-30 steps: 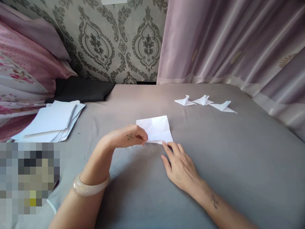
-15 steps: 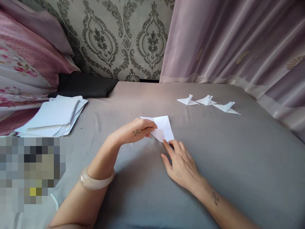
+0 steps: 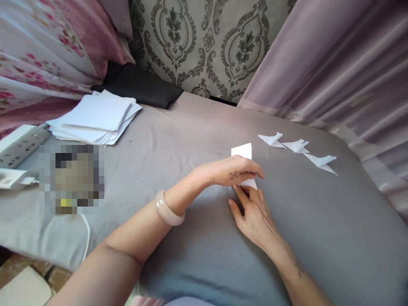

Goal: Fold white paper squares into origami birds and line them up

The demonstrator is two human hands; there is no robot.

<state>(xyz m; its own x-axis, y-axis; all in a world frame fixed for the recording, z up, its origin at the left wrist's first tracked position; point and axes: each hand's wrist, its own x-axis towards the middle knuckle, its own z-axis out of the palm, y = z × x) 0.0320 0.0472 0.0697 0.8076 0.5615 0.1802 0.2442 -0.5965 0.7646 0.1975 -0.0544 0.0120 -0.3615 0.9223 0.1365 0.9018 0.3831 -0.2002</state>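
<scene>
A folded white paper (image 3: 242, 150) lies on the grey cloth, mostly covered by my left hand. My left hand (image 3: 240, 170) reaches across it from the left, thumb and index finger close together at the paper's right side. How its other fingers sit is hidden. At the paper's near corner, my right hand (image 3: 255, 214) lies palm down with its fingers stretched out, fingertips touching the edge and thumb apart.
Three folded paper birds (image 3: 296, 145) stand in a row to the right. At the left are a stack of white paper (image 3: 98, 112), a power strip (image 3: 22, 144), a white cable (image 3: 87, 233) and a blurred-out object (image 3: 75, 178). Black cloth (image 3: 143, 85) lies behind the stack.
My left hand has swung rightward over the paper, whose left part is now folded across, making it narrower. The right hand stays at the near corner. The view has turned left and tilted.
</scene>
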